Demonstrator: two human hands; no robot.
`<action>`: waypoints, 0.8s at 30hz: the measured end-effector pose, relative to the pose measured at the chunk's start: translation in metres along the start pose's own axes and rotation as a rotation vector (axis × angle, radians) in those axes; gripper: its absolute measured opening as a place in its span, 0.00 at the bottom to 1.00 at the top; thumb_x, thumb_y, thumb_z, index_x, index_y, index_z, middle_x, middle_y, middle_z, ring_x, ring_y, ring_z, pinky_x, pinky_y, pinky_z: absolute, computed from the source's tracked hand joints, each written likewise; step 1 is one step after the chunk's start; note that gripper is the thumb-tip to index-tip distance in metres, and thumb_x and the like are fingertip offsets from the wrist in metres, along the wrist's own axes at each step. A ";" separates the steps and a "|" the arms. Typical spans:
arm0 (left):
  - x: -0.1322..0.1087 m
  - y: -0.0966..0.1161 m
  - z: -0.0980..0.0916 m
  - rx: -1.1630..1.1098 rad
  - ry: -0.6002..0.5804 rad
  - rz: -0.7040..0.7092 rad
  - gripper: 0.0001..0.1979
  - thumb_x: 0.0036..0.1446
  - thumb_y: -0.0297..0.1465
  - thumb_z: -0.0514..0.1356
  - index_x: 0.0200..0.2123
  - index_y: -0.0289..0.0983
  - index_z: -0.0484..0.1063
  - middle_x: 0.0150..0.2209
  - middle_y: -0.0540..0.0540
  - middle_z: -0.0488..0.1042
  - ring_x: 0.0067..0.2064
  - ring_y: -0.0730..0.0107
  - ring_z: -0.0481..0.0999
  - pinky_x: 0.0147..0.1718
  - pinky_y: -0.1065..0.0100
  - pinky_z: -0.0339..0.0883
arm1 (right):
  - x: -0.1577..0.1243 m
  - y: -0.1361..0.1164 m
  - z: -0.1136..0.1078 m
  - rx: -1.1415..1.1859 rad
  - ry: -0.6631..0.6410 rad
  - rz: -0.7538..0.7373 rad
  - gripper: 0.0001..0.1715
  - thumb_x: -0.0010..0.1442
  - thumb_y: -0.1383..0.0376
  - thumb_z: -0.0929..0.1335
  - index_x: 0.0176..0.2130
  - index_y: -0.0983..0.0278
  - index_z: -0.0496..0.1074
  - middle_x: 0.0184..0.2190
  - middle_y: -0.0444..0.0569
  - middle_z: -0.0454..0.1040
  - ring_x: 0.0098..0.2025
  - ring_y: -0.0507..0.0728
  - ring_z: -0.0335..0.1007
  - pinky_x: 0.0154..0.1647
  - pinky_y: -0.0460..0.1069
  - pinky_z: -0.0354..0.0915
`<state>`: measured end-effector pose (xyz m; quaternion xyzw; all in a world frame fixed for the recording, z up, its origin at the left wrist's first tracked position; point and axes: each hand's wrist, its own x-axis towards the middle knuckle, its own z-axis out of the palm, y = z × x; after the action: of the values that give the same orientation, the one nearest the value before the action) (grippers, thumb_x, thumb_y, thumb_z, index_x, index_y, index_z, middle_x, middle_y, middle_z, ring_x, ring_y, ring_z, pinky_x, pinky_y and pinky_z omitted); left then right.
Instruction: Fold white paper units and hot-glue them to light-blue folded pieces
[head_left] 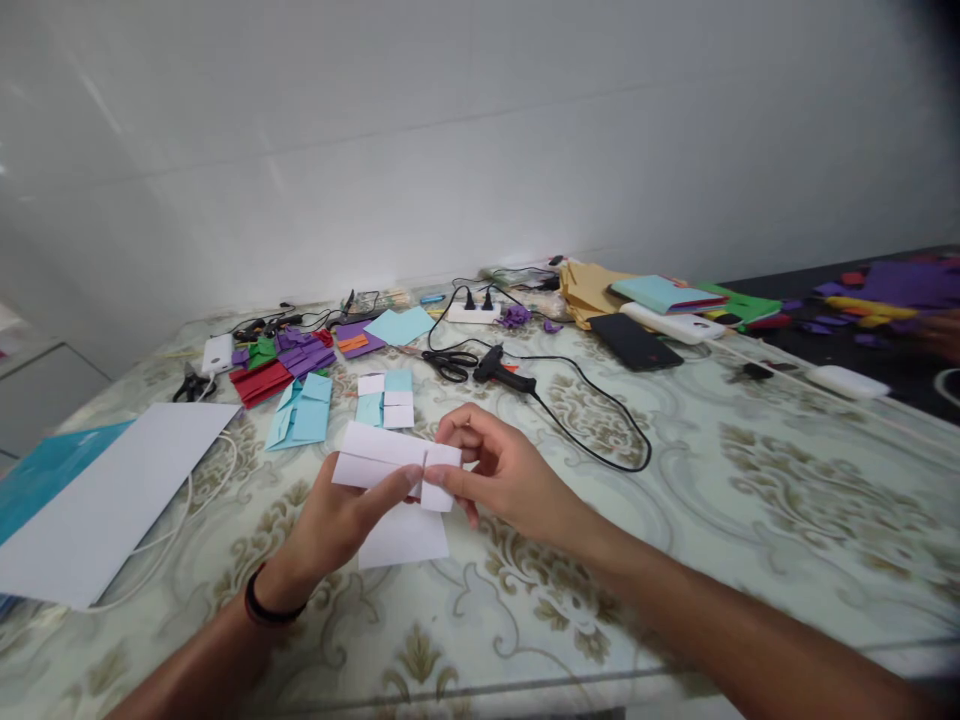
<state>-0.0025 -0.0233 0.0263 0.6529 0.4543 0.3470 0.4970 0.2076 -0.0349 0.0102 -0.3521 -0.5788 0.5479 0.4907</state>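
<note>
Both my hands hold a folded white paper piece [379, 458] just above the patterned tabletop [750, 480]. My left hand [337, 520] grips it from below, thumb pressed on its front. My right hand [499, 470] pinches its right end, where a small flap hangs down. A flat white paper sheet [401, 540] lies on the table under my hands. Behind them lie small folded white and light blue pieces [386, 398] and a light blue folded sheet [301, 412].
A large white sheet [105, 495] over a blue one [45, 470] lies at the left. Further back are scissors [450, 363], a black glue gun [502, 372] with its cable, a power strip [474, 312], coloured paper scraps [289, 358], a black phone [634, 342] and paper stacks [660, 293].
</note>
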 end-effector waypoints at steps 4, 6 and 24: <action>0.002 -0.006 -0.005 -0.077 0.058 0.007 0.19 0.60 0.45 0.68 0.43 0.35 0.82 0.36 0.44 0.83 0.32 0.64 0.78 0.29 0.69 0.70 | 0.000 -0.004 -0.003 -0.101 -0.016 0.015 0.24 0.59 0.52 0.77 0.45 0.60 0.68 0.26 0.36 0.68 0.19 0.47 0.64 0.18 0.43 0.63; 0.004 -0.008 -0.007 -0.070 0.130 0.090 0.17 0.58 0.43 0.70 0.45 0.37 0.81 0.38 0.45 0.83 0.33 0.65 0.77 0.30 0.70 0.69 | 0.001 -0.005 -0.005 -0.158 -0.022 0.011 0.24 0.59 0.52 0.77 0.46 0.60 0.68 0.25 0.35 0.68 0.19 0.47 0.63 0.18 0.43 0.63; 0.007 0.001 -0.002 0.093 -0.202 -0.010 0.16 0.60 0.44 0.67 0.39 0.37 0.82 0.34 0.46 0.82 0.31 0.69 0.75 0.27 0.72 0.63 | 0.004 0.002 -0.008 -0.249 0.059 -0.033 0.22 0.58 0.55 0.77 0.47 0.61 0.72 0.29 0.39 0.66 0.31 0.51 0.64 0.31 0.46 0.62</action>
<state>-0.0013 -0.0160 0.0280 0.7047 0.4207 0.2552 0.5112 0.2138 -0.0283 0.0082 -0.4167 -0.6336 0.4530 0.4688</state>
